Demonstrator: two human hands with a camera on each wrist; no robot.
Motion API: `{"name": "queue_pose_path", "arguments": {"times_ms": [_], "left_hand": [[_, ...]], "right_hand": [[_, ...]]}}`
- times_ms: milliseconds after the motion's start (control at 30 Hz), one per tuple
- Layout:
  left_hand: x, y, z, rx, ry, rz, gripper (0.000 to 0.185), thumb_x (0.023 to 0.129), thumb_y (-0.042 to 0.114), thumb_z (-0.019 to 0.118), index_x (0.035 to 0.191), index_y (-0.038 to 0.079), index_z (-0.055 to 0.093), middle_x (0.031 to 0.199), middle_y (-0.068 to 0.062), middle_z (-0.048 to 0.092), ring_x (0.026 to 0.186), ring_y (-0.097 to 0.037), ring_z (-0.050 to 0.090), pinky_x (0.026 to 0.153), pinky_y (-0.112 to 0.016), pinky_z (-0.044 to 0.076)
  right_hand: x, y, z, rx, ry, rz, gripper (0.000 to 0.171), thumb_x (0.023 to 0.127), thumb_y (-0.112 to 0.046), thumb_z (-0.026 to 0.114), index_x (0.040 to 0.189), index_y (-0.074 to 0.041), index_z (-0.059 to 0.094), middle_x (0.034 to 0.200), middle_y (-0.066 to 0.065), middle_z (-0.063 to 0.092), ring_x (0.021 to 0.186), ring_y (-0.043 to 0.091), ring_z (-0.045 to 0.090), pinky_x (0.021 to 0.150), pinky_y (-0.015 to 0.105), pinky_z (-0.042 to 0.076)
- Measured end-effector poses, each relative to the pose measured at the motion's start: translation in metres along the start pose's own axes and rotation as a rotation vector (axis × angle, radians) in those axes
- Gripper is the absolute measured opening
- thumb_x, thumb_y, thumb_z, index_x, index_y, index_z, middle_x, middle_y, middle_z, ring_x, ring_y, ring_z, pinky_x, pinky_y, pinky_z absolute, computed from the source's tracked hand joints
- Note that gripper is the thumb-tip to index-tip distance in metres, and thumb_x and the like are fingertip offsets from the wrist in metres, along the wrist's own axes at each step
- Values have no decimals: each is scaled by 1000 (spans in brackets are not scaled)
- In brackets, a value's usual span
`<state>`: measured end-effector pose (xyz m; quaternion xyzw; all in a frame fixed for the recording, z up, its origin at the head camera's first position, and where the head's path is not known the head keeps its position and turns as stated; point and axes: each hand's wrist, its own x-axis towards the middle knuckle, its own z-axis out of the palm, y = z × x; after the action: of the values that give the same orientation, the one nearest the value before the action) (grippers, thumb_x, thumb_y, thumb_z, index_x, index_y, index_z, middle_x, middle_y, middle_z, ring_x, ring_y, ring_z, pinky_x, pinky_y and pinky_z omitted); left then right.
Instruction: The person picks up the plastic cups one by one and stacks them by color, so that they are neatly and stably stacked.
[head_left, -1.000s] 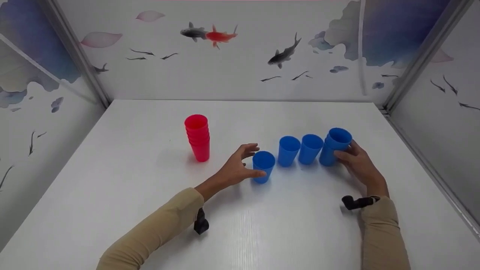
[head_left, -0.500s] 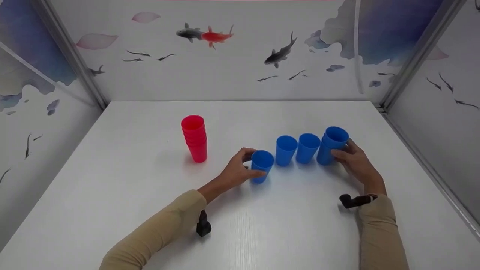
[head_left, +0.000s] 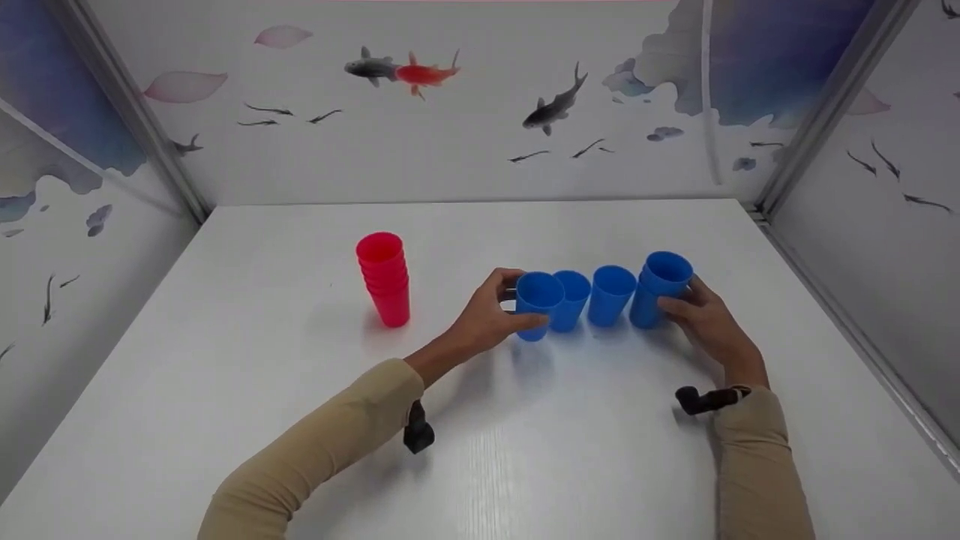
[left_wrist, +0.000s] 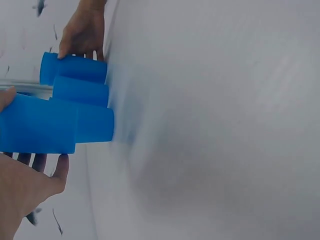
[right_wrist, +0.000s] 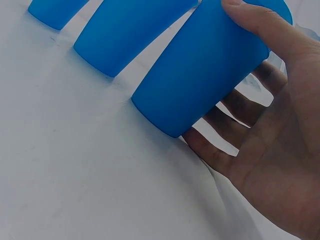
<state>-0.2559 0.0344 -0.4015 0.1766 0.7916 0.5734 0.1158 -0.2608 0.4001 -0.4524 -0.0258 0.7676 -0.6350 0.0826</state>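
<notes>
My left hand [head_left: 487, 319] grips a blue plastic cup [head_left: 534, 304] between thumb and fingers. That cup is raised off the table, upright, and partly covers a second blue cup [head_left: 574, 300] in the head view. Another blue cup [head_left: 610, 298] stands just right of it. At the right end of the row is a nested pair of blue cups [head_left: 649, 300], one set inside the other. My right hand [head_left: 712, 330] holds this pair from the right, its thumb [right_wrist: 260, 22] across the upper cup. In the left wrist view the held cup [left_wrist: 37, 125] overlaps the row.
A stack of nested red cups [head_left: 388, 292] stands on the white table [head_left: 480, 450] to the left of my left hand. Fish-patterned panels [head_left: 450, 150] enclose the table at the back and both sides. Black wrist cameras [head_left: 418, 433] hang below the sleeves.
My left hand has closed round the front blue cup, lifted it and carried it away from me and slightly right. The right hand stays on the nested pair.
</notes>
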Motion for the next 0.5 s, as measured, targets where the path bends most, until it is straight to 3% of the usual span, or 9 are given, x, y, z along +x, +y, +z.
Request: {"name": "queue_pose_path", "arguments": {"times_ms": [500], "left_hand": [[25, 43, 26, -52, 27, 75, 71, 85, 35, 79, 143, 15, 43, 145, -8, 52, 133, -25, 53, 106, -42, 51]], "right_hand": [[-2, -2, 0, 27, 6, 27, 95, 98, -33, 64, 162, -25, -6, 171, 13, 0, 157, 38, 4, 125, 55, 15]]}}
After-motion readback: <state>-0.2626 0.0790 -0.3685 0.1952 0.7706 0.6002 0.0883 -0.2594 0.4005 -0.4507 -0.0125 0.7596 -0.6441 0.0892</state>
